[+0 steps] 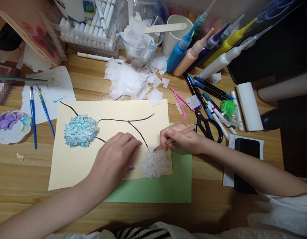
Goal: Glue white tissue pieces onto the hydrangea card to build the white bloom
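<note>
We found the right hand (174, 136) with fingers closed around a wooden stick (188, 129) beside the white paper flower (155, 165) at the cream sheet's (76, 169) lower right, the left hand's (117, 149) fingers being curled, their contents indeterminable.

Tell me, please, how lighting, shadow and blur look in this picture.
In the head view, the wooden table darkens below the right forearm; same view, the blue-tipped flower looks crisp, the white flower softer; same view, a left-edge patch is pixelated.
</note>
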### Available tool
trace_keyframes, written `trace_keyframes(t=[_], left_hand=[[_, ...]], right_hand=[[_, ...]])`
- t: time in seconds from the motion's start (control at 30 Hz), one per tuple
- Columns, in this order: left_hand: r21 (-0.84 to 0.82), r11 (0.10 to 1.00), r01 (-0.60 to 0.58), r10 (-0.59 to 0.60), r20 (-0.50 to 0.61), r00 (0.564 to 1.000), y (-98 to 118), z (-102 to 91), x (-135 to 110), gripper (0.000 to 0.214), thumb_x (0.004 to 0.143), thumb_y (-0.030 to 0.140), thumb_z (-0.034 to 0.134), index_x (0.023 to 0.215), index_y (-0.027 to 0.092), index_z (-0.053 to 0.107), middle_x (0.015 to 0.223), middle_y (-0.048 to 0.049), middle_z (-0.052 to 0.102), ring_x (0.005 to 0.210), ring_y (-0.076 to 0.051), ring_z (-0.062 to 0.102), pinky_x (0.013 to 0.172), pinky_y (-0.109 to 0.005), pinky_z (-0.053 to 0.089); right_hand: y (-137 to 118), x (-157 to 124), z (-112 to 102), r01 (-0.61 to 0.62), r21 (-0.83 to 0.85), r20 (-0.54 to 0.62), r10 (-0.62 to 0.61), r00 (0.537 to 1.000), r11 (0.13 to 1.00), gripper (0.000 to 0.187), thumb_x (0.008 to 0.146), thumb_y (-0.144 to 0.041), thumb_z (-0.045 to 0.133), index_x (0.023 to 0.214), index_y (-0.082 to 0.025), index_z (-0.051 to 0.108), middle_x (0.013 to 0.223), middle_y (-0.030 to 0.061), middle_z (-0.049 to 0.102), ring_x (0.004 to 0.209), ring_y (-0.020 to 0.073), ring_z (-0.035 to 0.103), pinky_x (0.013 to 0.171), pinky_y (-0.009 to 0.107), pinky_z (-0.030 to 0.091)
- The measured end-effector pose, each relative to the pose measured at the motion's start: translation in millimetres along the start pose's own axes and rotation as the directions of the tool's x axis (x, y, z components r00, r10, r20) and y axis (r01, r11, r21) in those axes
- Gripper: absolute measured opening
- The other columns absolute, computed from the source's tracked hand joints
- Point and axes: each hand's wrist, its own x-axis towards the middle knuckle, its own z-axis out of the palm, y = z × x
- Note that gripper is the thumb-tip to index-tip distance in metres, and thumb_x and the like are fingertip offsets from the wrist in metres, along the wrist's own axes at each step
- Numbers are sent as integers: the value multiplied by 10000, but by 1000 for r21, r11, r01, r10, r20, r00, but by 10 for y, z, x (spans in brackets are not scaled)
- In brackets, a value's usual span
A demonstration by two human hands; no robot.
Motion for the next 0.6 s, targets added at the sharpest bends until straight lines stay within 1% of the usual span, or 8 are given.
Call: trace_keyframes(t=[0.13,0.27,0.4,0.5,0.6], left_hand=[[80,996,27,-28,12,1000,-38,-24,15,203,843,88,447,943,200,583,892,-28,593,799,-171,510,671,-298,414],[60,997,51,-52,21,998,-24,-18,59,194,844,88,441,922,196,581,869,-26,592,798,-169,515,678,-294,421],[38,996,83,-84,22,996,-22,-14,82,193,840,83,442,903,193,588,857,-23,593,801,-167,518,685,-292,425],[29,995,92,-93,31,995,-28,-16,89,193,838,82,444,896,192,592,860,-20,595,801,-163,519,687,-289,427],[16,994,104,-105,47,993,-32,-19,95,197,839,81,444,896,190,597,860,-17,595,806,-158,522,694,-284,429]], right_hand=[[-24,12,-1,-11,-38,11,11,1000,999,578,934,-508,260,625,-131,570,422,-47,399,390,59,381,435,197,326],[-46,66,11,-2,-92,15,3,1000,996,577,943,-482,251,570,-140,529,461,-30,437,417,54,384,441,194,314],[-103,146,32,24,-146,64,-15,998,989,568,949,-450,261,524,-147,485,490,-21,464,458,52,390,484,190,324],[-155,172,35,10,-171,102,7,995,985,560,943,-453,284,527,-145,498,509,-18,492,468,55,406,493,190,329],[-182,148,15,3,-153,82,10,997,988,565,936,-479,288,551,-141,527,495,-17,490,450,58,399,476,191,328]])
